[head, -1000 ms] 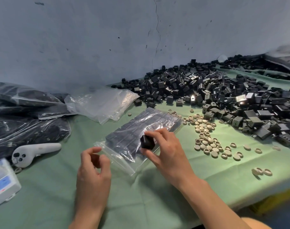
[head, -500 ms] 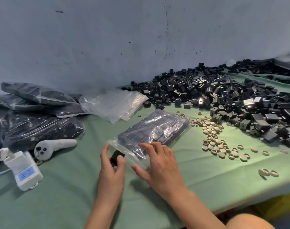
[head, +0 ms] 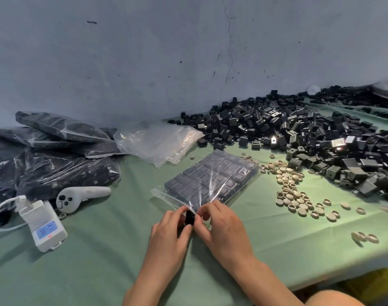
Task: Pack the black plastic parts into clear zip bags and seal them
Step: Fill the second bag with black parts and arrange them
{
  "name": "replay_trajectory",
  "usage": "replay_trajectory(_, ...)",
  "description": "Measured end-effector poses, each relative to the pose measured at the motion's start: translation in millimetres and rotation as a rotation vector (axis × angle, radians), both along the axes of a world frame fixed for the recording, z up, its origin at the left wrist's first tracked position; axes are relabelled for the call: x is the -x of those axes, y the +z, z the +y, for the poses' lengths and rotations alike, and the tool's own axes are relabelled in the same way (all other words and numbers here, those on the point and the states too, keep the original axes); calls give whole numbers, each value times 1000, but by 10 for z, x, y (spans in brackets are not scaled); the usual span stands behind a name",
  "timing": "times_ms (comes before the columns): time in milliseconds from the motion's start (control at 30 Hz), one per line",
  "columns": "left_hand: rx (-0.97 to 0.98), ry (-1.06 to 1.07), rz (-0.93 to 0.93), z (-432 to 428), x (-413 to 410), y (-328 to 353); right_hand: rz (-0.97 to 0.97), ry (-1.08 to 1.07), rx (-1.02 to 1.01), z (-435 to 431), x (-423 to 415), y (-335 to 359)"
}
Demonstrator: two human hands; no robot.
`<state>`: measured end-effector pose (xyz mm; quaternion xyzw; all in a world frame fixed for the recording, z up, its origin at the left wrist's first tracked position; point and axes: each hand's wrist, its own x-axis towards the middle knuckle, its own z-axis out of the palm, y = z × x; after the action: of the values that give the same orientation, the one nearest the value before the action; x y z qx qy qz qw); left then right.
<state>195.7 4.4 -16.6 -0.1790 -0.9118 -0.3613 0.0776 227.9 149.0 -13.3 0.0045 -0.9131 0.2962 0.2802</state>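
A green cloth [head: 100, 272] is covering the work table, which is standing against a grey-blue plastered wall [head: 144, 62] with a thin vertical crack [head: 229, 40] in the upper centre of the frame. At lower centre, the left hand [head: 168, 237] is gripping one black plastic part [head: 189, 217] with curled fingers at the mouth of the clear zip bag [head: 213, 180]. The right hand [head: 224, 230] is pinching that bag's near edge just beside the part. The bag is lying flat at centre, holding rows of parts. A heap of loose black parts [head: 299, 133] is occupying the right side, with beige rings [head: 292, 193] scattered in front of it. Empty clear bags [head: 157, 142] are lying at upper centre. Filled bags [head: 56, 155], a white controller [head: 82, 195] and a white cabled device [head: 45, 228] are lying at left.
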Motion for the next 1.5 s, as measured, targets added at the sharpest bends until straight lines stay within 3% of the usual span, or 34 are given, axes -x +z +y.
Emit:
replay_trajectory(133, -66, -8, 3, 10, 10, 3, 17, 34, -14, -6, -12, 11)
replay_trajectory(333, 22, -5, 43, 21, 32, -9, 42, 47, -3, -13, -11, 12)
replay_trajectory(467, -99, 33, -13, 43, 28, 3, 17, 80, 23, -1, -6, -4)
replay_trajectory(667, -98, -61, 32, 30, -26, 61, -2, 126, 119, 18, 10, -4)
replay_trajectory(833, -123, -93, 8, 4, -31, 51, -9, -79, 367, 101, 31, 27)
replay_trajectory(933, -125, -69, -59, -14, -31, 29, -107, -166, 443, 195, 29, 3)
replay_trajectory(1067, -221, -111, -194, -24, -38, 58, -216, -70, 373, 155, -35, -12)
replay_trajectory(1200, -60, -170, -176, -32, -47, 34, -248, -17, 286, 146, -73, -5)
replay_trajectory(1267, -101, -135, -123, -16, -50, 26, -282, 2, 295, 171, -85, 21)
replay_trajectory(1400, -372, 129, -17, -51, -32, 38, -331, 30, 338, 289, -37, 146)
replay_trajectory(1500, -411, 203, 70, -48, 15, 155, -259, 8, 574, 489, 115, 294)
